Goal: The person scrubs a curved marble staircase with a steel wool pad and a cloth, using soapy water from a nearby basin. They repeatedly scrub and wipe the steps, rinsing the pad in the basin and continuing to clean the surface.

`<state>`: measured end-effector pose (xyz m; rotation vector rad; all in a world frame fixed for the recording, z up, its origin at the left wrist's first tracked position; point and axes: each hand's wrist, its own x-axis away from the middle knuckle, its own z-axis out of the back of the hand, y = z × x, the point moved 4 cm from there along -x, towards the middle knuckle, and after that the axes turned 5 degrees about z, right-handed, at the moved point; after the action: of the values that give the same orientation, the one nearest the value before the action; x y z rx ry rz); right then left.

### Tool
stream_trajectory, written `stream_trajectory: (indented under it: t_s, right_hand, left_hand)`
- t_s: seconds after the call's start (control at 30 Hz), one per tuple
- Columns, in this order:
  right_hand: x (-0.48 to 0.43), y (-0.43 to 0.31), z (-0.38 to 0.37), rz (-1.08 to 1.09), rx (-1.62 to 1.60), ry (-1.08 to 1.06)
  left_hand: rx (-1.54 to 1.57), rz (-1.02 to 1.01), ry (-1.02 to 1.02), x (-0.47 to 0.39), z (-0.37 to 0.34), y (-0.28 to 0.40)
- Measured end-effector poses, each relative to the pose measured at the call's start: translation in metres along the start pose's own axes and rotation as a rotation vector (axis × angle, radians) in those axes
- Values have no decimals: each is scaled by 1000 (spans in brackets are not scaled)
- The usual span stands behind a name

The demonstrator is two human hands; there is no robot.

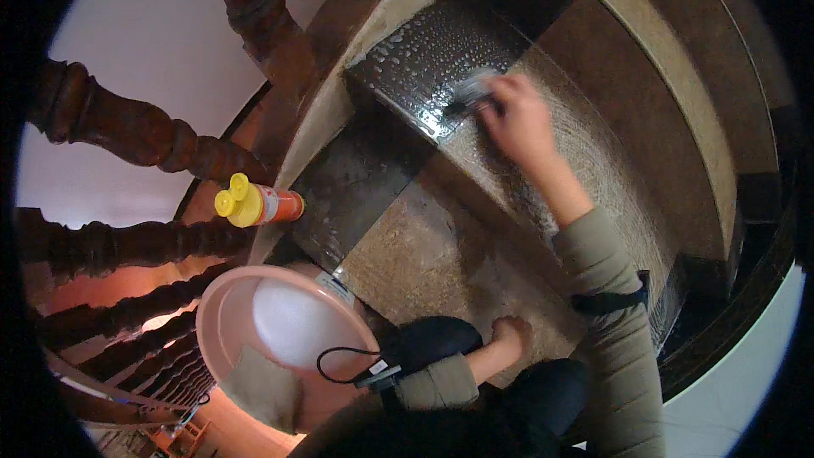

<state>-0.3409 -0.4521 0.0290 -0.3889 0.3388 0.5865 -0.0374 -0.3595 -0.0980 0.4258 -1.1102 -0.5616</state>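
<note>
My right hand (518,117) grips a grey scourer (474,90), blurred by motion, and presses it on the stair tread. Under it the dark tile (439,38) is wet, with water drops and suds over its surface. To the right, the brown tile (591,159) carries streaky swirls of pale lather. My left hand (512,334) is curled into a fist between my knees, above the lower step (407,229); nothing shows in it.
An orange bottle with a yellow cap (257,201) stands at the left end of the lower step. Below it sits a pink basin (213,305) with white foam (299,321) and a grey cloth (264,388) over its rim. Dark wooden balusters (127,121) line the left; more curved steps (636,70) rise at right.
</note>
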Motion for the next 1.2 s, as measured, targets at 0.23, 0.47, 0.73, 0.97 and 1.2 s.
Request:
stream_trajectory:
  t_s: [0.23,0.47,0.73,0.97,1.2]
  right_hand:
    - [-69,89,-27,-53,379,111]
    - [-169,62,-75,-118,421,-47]
    - [-164,81,-72,-49,407,-44]
    - [-42,118,17,-406,572,-79]
    - [-117,104,-42,-267,584,-101]
  left_hand:
    - [161,-71,387,-5,-15,5]
    - [256,17,386,-17,-16,4]
    - [160,30,493,-20,-13,3]
    - [296,-62,489,-21,-11,1]
    - [154,-15,445,-18,-13,2]
